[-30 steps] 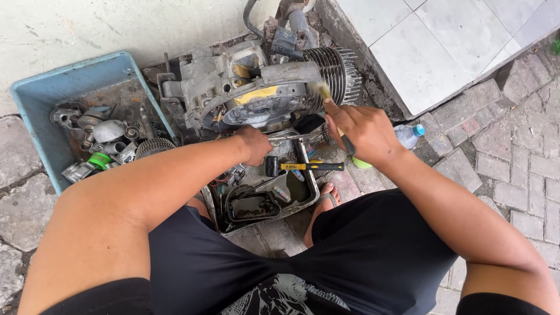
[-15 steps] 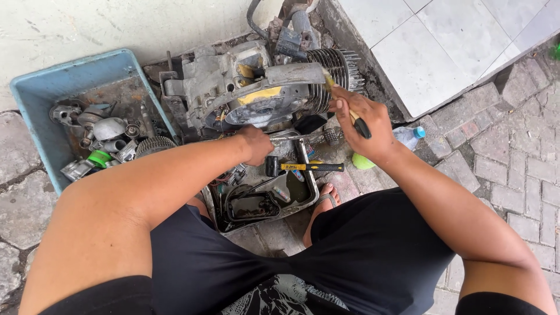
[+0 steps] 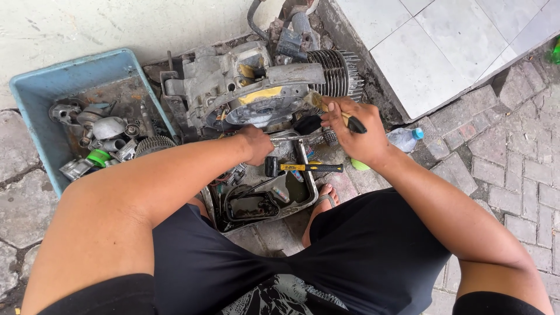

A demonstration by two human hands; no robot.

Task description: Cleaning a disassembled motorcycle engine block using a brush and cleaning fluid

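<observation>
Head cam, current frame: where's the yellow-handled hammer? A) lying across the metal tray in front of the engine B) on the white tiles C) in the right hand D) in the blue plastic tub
A: the yellow-handled hammer with the black head lies flat across the oily metal tray, below the grey engine block; the right hand grips a small black-handled brush instead, and the left hand rests at the engine's lower edge.
</observation>
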